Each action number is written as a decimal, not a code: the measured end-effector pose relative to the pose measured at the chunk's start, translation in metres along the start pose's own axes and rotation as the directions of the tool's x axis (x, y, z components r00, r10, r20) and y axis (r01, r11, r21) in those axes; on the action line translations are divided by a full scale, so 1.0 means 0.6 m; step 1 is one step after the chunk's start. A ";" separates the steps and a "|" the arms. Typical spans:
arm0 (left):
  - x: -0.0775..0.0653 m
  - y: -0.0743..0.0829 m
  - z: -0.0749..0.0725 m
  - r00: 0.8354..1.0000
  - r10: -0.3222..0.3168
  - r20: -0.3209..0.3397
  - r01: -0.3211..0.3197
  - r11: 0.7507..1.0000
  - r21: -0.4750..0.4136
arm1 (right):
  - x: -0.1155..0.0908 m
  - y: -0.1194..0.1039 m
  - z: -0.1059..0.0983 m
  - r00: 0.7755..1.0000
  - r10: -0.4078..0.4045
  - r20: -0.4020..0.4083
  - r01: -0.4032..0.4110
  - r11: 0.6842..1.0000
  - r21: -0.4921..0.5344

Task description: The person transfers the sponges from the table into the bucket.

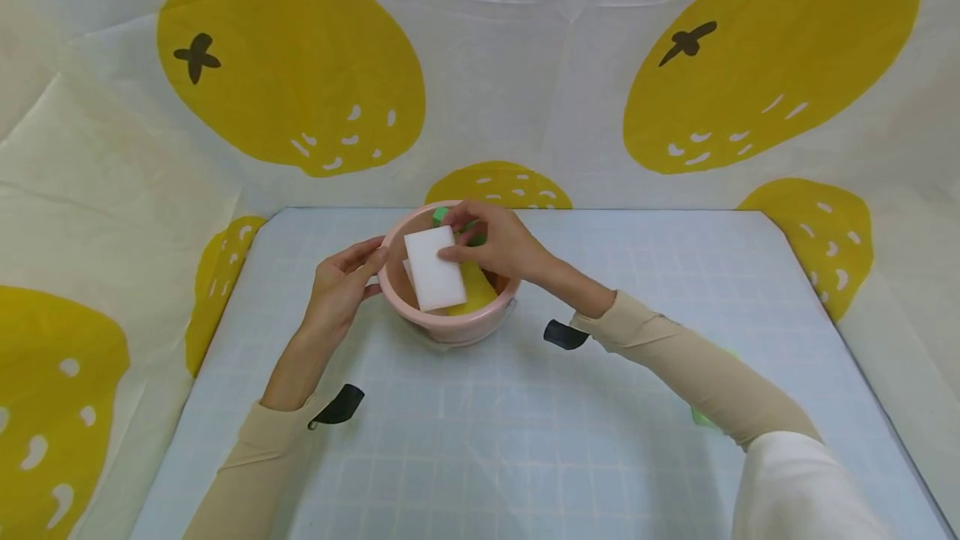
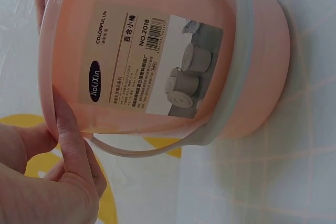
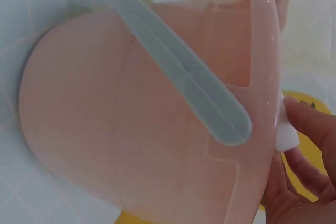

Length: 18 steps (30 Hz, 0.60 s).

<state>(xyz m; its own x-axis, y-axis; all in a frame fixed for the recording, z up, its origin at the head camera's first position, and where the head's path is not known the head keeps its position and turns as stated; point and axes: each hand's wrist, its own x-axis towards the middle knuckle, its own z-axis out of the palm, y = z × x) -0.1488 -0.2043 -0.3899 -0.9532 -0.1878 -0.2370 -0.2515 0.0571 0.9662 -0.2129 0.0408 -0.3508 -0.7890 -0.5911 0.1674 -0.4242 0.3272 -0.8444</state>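
Observation:
A pink plastic bucket point(image 1: 471, 330) stands on the table, with a printed label point(image 2: 152, 61) on its wall and a grey carrying handle point(image 3: 181, 72) hanging down. My left hand point(image 1: 333, 286) pinches the bucket's rim at the left side between thumb and fingers. Over the bucket's mouth, my right hand point(image 1: 506, 242) holds a white rectangular sponge point(image 1: 437, 269) by its right edge. Beneath the sponge, a yellow item point(image 1: 477, 286) and a green item point(image 1: 440, 215) show inside the bucket. Their kinds are hard to tell.
Under the right forearm, a small green thing point(image 1: 701, 417) peeks out, mostly hidden. The table point(image 1: 480, 440) has a pale blue grid cover. Behind and beside it hangs white cloth point(image 1: 525, 90) with large yellow fruit prints.

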 end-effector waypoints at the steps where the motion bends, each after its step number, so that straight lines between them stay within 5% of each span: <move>1: 0.000 0.000 0.001 1.000 -0.002 -0.003 0.002 1.000 0.004 | -0.001 0.000 0.001 1.000 -0.015 -0.001 0.015 1.000 -0.015; 10: 0.003 -0.002 0.003 1.000 -0.007 -0.014 0.007 1.000 0.002 | -0.004 0.000 0.006 0.998 -0.057 0.012 0.058 0.993 -0.105; 18: 0.003 -0.001 0.004 1.000 -0.024 -0.018 0.025 1.000 0.004 | -0.017 0.007 -0.007 1.000 -0.017 -0.016 0.016 0.998 -0.056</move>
<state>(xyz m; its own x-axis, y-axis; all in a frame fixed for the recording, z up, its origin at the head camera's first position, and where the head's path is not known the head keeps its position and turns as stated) -0.1507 -0.2022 -0.3912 -0.9436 -0.2066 -0.2587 -0.2755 0.0563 0.9597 -0.2084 0.0514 -0.3537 -0.7890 -0.5843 0.1899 -0.4607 0.3582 -0.8121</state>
